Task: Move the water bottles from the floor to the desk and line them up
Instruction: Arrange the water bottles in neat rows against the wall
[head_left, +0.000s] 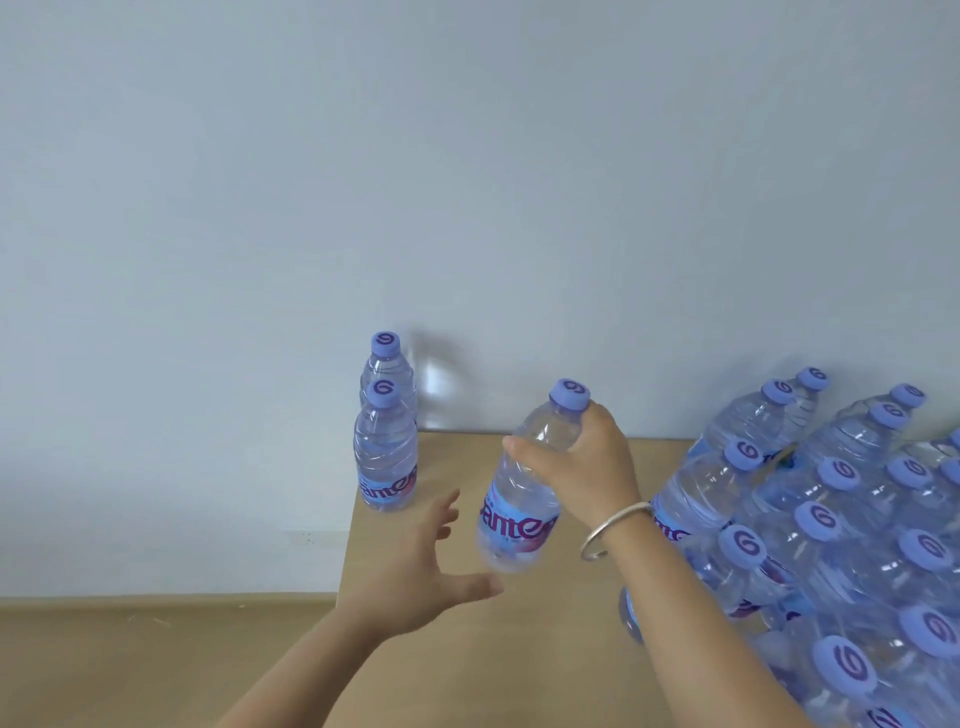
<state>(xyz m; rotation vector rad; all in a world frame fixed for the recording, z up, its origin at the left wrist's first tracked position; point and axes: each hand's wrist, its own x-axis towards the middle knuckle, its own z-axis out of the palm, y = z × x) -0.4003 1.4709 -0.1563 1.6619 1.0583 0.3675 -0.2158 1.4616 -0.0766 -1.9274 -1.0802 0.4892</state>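
Lilac caps topped every water bottle in view. 1 clear bottle (524, 478) was gripped around its shoulder by the right hand (582, 462), thumb on the near side and fingers curled behind the neck, and was held tilted above the tan counter (519, 649), its base off the surface. A silver bangle (613, 530) was worn on that wrist. The left hand (431, 561) was spread wide with fingers straight, just beside the bottle's lower part, holding nothing. 2 bottles (385, 457) were stood upright at the counter's far left corner, one behind the other against the pale wall (467, 182). A dense cluster of bottles (831, 519) was packed on the right side of the counter.
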